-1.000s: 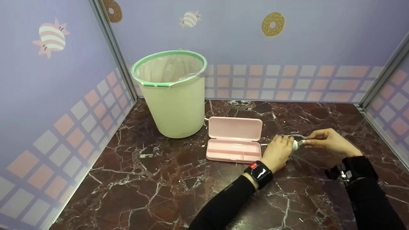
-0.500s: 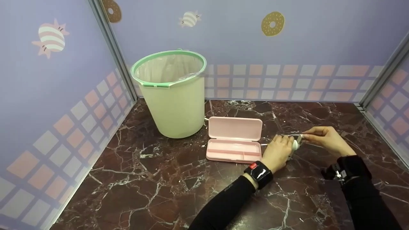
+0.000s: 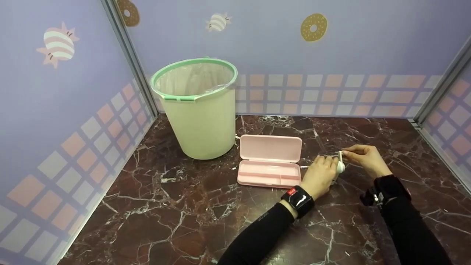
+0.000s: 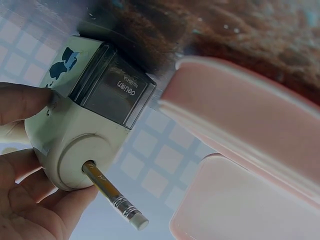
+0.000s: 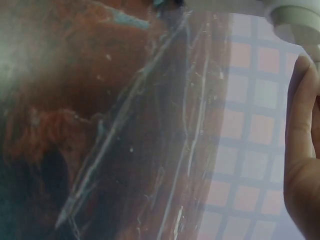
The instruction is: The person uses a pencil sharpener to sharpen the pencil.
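My left hand grips a white crank pencil sharpener on the tabletop. The sharpener has a dark see-through shavings drawer and blue marks on its side. A yellow pencil sticks out of its front hole, the end with a white eraser outward. On the sharpener's right side, my right hand pinches the knob end of the crank handle, which points up and away from me. My left hand hides most of the sharpener in the head view; in the right wrist view my right hand shows only at the edge.
An open pink pencil case with divided compartments lies just left of my left hand. Behind it at the left stands a pale green bin with a plastic liner. Patterned panels enclose the dark marbled table.
My right hand has moved left, carrying the crank handle from pointing right to pointing up and away. My left hand and the sharpener have stayed in place.
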### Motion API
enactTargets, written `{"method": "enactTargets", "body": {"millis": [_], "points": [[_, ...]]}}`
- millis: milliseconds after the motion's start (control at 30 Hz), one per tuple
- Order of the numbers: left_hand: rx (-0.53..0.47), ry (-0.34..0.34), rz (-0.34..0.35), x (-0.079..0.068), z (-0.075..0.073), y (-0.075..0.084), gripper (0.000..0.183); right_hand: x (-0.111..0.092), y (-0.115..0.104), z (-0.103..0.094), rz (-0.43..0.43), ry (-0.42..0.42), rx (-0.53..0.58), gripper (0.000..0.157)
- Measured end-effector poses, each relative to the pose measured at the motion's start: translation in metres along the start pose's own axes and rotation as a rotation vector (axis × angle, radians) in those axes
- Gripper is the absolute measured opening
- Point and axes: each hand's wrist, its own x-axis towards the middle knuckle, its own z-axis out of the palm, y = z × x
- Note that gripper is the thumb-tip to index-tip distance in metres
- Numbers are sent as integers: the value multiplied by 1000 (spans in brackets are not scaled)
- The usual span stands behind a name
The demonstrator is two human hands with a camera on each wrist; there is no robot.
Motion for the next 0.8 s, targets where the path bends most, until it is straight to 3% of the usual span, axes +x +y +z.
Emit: {"method": "enactTargets", "body": {"millis": [200, 367, 500, 633, 800], "points": [[9, -2, 0, 1, 1, 0, 67, 4, 5, 0, -6, 15, -109, 13], [17, 25, -1, 0, 1, 0, 67, 8, 9, 0, -35, 44, -441, 31], [14, 34, -1, 0, 2, 0, 66, 8, 13, 1, -43, 56, -655, 28], [13, 23, -1, 0, 2, 1, 66, 7, 16, 1, -58, 3, -735, 21], [10, -17, -2, 1, 1, 1, 68, 5, 19, -3, -31, -131, -733, 15]]}}
